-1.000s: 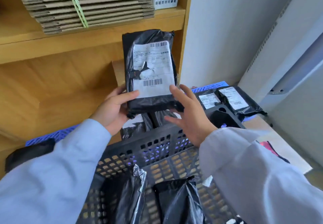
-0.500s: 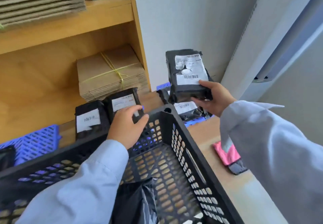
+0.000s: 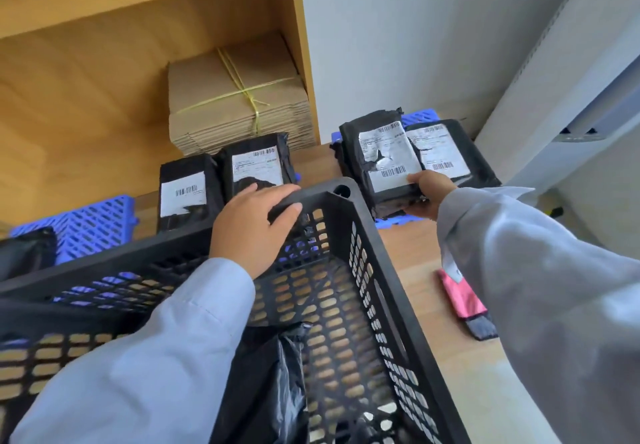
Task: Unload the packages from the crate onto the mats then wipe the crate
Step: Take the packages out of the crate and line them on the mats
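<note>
The right hand (image 3: 431, 190), fingers mostly hidden, grips a torn-label package (image 3: 382, 163) on the right blue mat (image 3: 417, 118), itself largely covered. The left hand (image 3: 254, 216) curls over the crate (image 3: 360, 270) rim.

Black lattice crate (image 3: 349, 270) — left hand (image 3: 254, 221) gripped its far rim. Right hand (image 3: 431, 194) held a labelled black package (image 3: 381, 163) over the right blue mat (image 3: 417, 117), seemingly atop another package (image 3: 446, 152) — contact unclear. Two packages (image 3: 221, 183) stood behind the crate.
</note>
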`<state>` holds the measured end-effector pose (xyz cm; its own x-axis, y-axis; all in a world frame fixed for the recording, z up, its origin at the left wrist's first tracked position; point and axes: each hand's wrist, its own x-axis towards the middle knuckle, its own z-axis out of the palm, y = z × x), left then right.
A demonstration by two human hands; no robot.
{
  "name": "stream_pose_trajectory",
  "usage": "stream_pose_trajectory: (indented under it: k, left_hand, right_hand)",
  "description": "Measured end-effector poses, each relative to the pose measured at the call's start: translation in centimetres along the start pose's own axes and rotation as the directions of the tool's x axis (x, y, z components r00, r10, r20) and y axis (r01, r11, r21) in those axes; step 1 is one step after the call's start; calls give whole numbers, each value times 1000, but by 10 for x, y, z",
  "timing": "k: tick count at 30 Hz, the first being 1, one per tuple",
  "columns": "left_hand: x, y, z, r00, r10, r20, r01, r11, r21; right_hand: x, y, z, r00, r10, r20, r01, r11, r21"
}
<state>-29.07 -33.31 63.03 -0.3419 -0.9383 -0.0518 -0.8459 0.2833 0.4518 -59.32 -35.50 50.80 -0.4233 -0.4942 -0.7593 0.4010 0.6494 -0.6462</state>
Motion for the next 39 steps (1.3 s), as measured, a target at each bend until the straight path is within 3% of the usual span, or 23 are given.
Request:
stream_pose_trajectory:
  k: [5,9,11,14,17,19,20,22,24,25,26,28,33,39]
  left_hand:
    - [0,0,-2,999,-3,42,3,1000,-16]
    - [-1,-10,-18,995,66,78,-30,922,-387]
    - [-7,-21,-32,995,91,28,-65,862,-503]
    - [-34,-46,-44,996,34,-84,-74,832,-550]
    - [-84,-77,-31,981,-132,-143,17,791,-612]
    - [-120,-96,-10,967,-219,-127,102,795,-598]
    - [-134,-104,1,966,-245,-89,150,801,-580]
    - [-152,-123,24,931,-337,140,359,781,-511]
    - [-154,-142,47,752,-453,479,627,715,-309]
    - [-153,-149,51,655,-491,574,694,692,-200]
    - [-152,-155,54,589,-525,615,729,674,-123]
    - [-150,-161,56,545,-561,623,748,661,-59]
    - [-153,-157,57,438,-593,676,768,638,62]
    - [-159,-155,60,391,-584,711,864,498,-66]
  right_hand:
    - [-1,1,-5,979,-177,-99,136,937,-323]
    - [-28,-12,-10,962,-266,-66,210,870,-447]
    - [-59,-18,-6,915,-398,-66,328,829,-453]
    - [-127,-19,6,736,-670,-95,607,716,-346]
    - [-222,-4,28,562,-823,-85,819,568,-85]
    - [-269,30,47,558,-829,37,824,559,96]
    - [-281,54,58,588,-798,133,792,602,105]
    - [-288,105,84,704,-627,334,680,731,-61]
    - [-273,151,105,884,-288,367,403,868,-289]
    - [-265,169,114,944,-81,321,208,899,-385]
    - [-262,180,121,956,103,275,31,896,-443]
    - [-255,195,127,921,324,216,-190,858,-478]
    - [-237,212,134,924,340,175,-199,819,-538]
    - [-212,232,138,886,421,193,-272,811,-518]
